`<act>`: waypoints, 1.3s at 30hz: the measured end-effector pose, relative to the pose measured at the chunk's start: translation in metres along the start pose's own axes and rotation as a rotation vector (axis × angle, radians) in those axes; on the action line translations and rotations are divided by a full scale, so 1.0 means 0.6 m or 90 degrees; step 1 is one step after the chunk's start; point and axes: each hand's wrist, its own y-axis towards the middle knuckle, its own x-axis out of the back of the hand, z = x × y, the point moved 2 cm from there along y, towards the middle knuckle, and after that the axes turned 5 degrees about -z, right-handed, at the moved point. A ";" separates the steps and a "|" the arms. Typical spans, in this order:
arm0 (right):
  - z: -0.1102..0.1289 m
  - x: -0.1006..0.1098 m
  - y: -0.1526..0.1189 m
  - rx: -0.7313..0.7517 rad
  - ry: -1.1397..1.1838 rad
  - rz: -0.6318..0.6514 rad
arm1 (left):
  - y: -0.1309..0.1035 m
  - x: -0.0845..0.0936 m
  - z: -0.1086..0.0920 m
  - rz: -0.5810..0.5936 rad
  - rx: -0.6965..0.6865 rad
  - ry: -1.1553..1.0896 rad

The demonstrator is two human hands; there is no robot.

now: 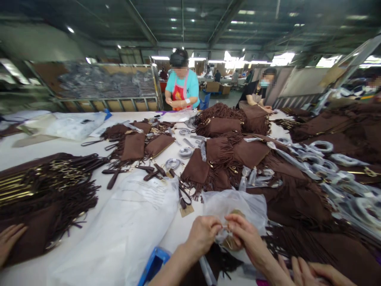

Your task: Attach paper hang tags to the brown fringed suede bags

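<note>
left hand and right hand at 6 o'clock, 2 sets of fingertips pinched on a clear plastic bag (small brown piece inside), brown fringed bags at 12 o'clock

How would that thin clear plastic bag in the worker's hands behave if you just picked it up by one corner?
The clear plastic bag looks crumpled and billowy, so it would probably sag, floppy and very light. Its sheen suggests it may be slippery; the left hand and right hand both pinch its edge. A small brownish item inside, unclear, might slide around.
</note>
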 end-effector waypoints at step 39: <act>-0.109 -0.079 -0.010 0.031 -0.044 -0.082 | -0.082 0.041 0.112 -0.045 0.239 -0.239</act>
